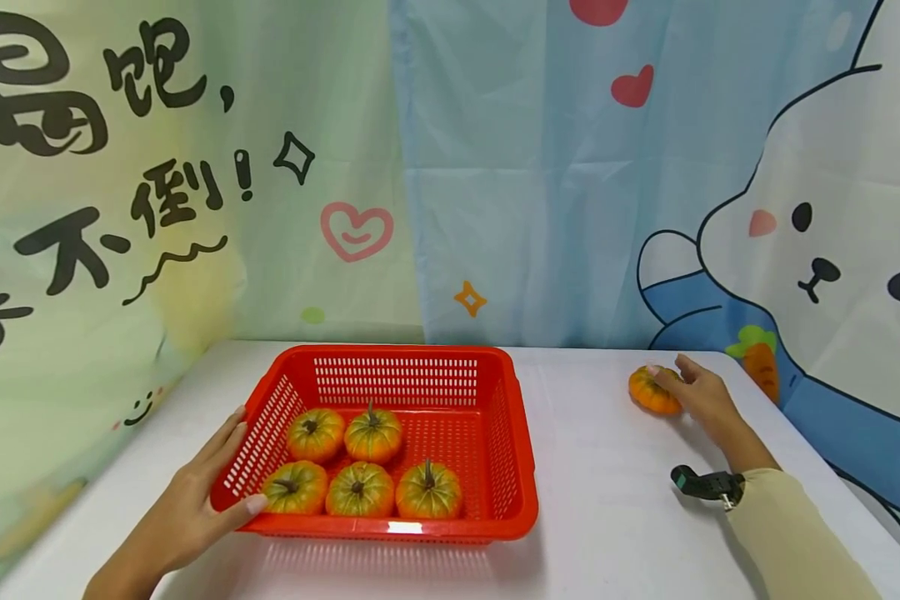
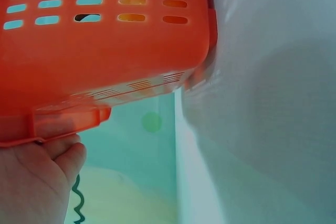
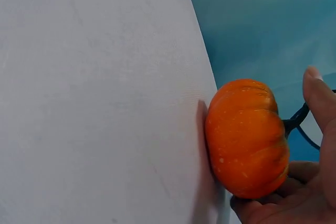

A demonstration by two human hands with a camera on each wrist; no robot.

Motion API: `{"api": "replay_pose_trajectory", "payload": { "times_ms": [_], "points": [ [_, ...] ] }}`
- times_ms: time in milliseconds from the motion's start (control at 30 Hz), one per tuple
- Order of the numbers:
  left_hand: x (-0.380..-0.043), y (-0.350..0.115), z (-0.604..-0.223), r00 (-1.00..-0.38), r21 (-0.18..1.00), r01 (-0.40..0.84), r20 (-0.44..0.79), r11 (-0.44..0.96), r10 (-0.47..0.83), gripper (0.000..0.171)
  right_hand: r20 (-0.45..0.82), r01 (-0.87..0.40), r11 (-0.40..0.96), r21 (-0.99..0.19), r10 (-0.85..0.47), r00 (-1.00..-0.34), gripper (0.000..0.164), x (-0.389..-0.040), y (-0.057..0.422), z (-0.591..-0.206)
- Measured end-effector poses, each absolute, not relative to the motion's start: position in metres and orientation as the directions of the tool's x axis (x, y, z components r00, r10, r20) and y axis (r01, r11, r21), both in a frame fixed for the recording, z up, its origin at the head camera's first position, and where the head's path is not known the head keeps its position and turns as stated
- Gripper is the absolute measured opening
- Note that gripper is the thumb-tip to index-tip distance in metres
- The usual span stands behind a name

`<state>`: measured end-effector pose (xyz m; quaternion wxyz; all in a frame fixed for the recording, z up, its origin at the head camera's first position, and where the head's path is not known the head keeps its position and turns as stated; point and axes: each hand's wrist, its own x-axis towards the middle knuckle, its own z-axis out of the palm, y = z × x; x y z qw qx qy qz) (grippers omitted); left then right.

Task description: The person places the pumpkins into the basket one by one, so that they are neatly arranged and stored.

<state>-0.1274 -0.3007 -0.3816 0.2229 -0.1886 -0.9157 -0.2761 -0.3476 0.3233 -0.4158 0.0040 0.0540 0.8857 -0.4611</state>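
A red plastic basket [image 1: 506,467] with slotted walls stands on the table, with several orange-green pumpkins [image 1: 360,490] inside. At its left end my left hand [image 1: 183,504] grips the rim, thumb over the near corner; in the left wrist view the fingers [image 2: 68,153] are under the rim. Far to the right, a single small orange pumpkin [image 3: 247,140] sits on the table. My right hand [image 1: 708,408] is at its right side. In the right wrist view the thumb stands apart from the pumpkin near the stem, while the other fingers lie against its side, partly hidden.
The white table [image 1: 585,500] extends between the basket and the lone pumpkin. Behind it hangs a printed curtain [image 1: 480,208] close to the table's back edge. A dark device [image 1: 708,483] is strapped to the right wrist.
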Motion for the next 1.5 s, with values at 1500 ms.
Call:
{"api": "replay_pose_trajectory", "payload": {
  "times_ms": [1500],
  "points": [
    [-0.126,-0.301,-0.38,-0.861,0.431,0.422,0.466,0.798,0.204,0.087,0.063,-0.033,0.476,-0.879,0.048,-0.997,0.078,-0.348,0.277,-0.394]
  ]
}}
